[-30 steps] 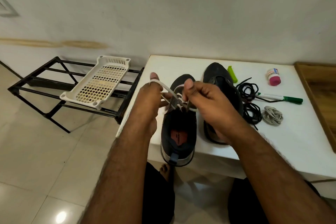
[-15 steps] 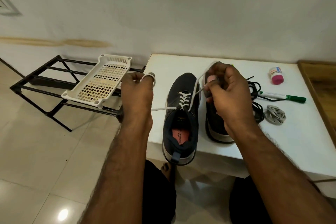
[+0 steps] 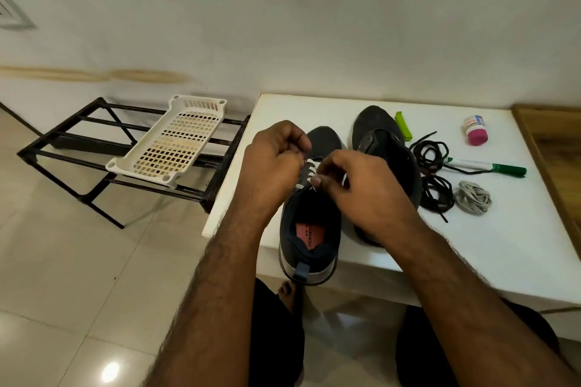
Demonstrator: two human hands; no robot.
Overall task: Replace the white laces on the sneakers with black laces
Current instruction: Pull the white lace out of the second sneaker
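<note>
Both hands work over the near sneaker (image 3: 309,229), which sits at the counter's (image 3: 471,245) front edge with its heel overhanging. The left hand (image 3: 273,163) is curled just left of the eyelets; whether it grips the white lace (image 3: 309,171) I cannot tell. The right hand (image 3: 358,188) has its fingertips pinched together at that lace. The second sneaker (image 3: 382,148), unlaced, lies just to the right. Further right lie coiled black laces (image 3: 435,179), a grey lace bundle (image 3: 473,197), and a green marker (image 3: 490,165) near the right edge.
</note>
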